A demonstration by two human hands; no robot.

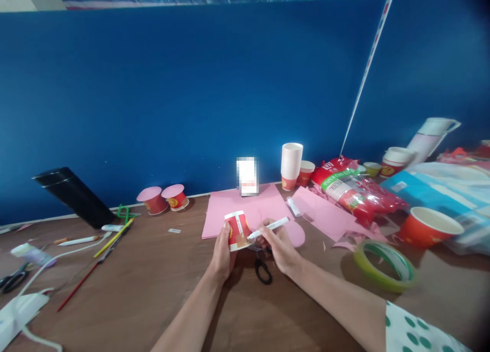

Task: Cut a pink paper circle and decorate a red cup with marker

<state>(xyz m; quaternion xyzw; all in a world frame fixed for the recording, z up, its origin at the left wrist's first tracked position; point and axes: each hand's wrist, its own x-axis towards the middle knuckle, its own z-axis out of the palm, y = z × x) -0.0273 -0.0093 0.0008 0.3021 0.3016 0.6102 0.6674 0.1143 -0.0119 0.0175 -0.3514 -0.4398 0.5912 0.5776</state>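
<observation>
In the middle of the head view, my left hand (222, 252) is closed around the side of a red and white paper cup (234, 229), which is tilted above the table. My right hand (280, 247) grips a white pen (273, 226), its tip at the cup's lower right side. Black-handled scissors (263, 271) lie on the table below my right hand, their blades partly hidden. Behind the cup are pink paper sheets (218, 211), with a rounded pink paper piece (296, 233) to the right of my right hand.
To the left stand two cups with pink discs (150, 194), a black bottle (76, 196) and a power strip (23, 319). On the right are a stack of paper cups (291, 163), a red cup package (344, 189), yellow-green tape (362, 268) and an orange cup (417, 229).
</observation>
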